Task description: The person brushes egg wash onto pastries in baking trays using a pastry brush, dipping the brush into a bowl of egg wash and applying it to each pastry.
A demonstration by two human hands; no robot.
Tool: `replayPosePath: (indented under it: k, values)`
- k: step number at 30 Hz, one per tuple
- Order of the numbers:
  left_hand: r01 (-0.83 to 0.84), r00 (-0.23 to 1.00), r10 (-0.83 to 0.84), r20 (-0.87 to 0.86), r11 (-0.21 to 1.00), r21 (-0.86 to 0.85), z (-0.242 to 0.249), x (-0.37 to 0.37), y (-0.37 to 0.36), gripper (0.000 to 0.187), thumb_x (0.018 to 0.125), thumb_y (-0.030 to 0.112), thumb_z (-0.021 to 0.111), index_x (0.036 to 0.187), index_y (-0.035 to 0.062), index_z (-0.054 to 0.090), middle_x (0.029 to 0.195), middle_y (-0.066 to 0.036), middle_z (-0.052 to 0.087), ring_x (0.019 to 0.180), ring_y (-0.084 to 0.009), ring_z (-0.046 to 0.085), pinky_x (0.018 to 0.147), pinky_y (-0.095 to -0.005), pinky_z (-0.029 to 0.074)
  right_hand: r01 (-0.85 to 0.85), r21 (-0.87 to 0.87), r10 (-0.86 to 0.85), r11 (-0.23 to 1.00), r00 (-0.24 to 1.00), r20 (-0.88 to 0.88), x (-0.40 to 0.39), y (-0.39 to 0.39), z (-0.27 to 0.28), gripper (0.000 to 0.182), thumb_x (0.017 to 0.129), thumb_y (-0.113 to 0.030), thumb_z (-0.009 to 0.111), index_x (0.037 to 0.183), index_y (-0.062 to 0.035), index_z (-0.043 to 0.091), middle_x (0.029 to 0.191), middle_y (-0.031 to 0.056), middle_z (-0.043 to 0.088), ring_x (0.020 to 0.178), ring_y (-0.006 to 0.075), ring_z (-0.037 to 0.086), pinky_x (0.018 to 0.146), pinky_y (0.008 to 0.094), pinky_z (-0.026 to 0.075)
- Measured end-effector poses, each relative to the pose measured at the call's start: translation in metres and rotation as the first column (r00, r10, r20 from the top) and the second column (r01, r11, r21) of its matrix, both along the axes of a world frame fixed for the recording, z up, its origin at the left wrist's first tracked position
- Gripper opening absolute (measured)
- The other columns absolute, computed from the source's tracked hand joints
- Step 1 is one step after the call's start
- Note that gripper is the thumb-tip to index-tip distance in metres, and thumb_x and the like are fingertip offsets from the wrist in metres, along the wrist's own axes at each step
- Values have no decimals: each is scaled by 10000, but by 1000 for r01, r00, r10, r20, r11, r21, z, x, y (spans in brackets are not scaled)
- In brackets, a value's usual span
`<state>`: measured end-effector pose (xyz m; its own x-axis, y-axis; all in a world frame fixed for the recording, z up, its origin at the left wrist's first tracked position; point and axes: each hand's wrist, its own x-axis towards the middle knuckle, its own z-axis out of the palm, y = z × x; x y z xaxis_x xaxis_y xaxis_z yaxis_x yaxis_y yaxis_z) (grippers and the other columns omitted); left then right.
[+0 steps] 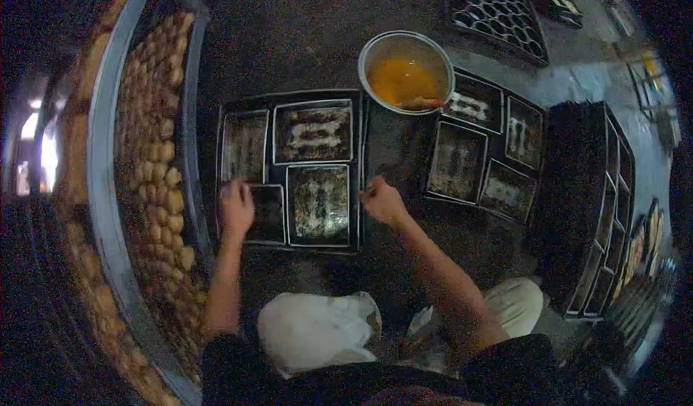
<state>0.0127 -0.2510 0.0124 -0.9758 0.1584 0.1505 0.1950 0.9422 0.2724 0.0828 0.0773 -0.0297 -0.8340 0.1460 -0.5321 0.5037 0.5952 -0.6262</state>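
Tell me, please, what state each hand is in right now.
Left hand: blurred at the pan set's left side; cannot tell.
Right hand: fingers curled at the pan set's right edge; grip unclear.

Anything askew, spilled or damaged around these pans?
No clear spill. The right-hand pan set sits at an angle to the left-hand pan set. Both look blotchy inside, with pale and dark patches; residue or wear, can't tell.

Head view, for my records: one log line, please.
left hand: at near-left pan; right hand: at pan set's right rim; bowl: orange liquid
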Motion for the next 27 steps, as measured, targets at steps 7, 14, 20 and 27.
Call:
replayPosePath:
  k: [7, 14, 20, 27]
  values:
    - [332, 908, -406, 108, 851, 406, 21, -1, 138, 138, 832, 113, 496, 907, 19, 563, 898, -165, 574, 881, -356, 519, 782, -426, 410, -77, 134, 87, 988, 993, -76, -18, 88, 43, 326, 780, -299, 583, 926, -8, 573, 909, 225, 604, 838, 366, 597, 735, 417, 470]
    - [486, 874, -468, -134, 821, 300, 12, -87, 278, 359, 787, 147, 539, 1083, -32, 440, 1082, -225, 481, 1012, -382, 452, 866, -449, 378, 122, 673, 148, 729, 933, -329, -64, 151, 93, 358, 722, -139, 566, 1070, -73, 521, 1107, 195, 477, 917, 362, 546, 759, 435, 467]
    - [38, 993, -5, -118, 960, 276, -59, -148, 367, 604, 810, 235, 507, 1272, -72, 269, 1300, -273, 320, 1183, -403, 343, 984, -457, 289, -249, 668, 438, 701, 890, -128, -104, 188, 85, 410, 737, -88, 538, 1144, -115, 497, 1157, 176, 450, 981, 338, 531, 778, 415, 481]
    - [-102, 954, 178, -240, 950, 296, -76, -147, 376, 600, 813, 242, 509, 1264, -81, 278, 1285, -272, 333, 1166, -404, 355, 985, -467, 271, -519, 617, 611, 592, 788, 76, -148, 189, 35, 253, 766, -106, 514, 1002, -69, 596, 991, 138, 589, 897, 288, 601, 711, 386, 510]
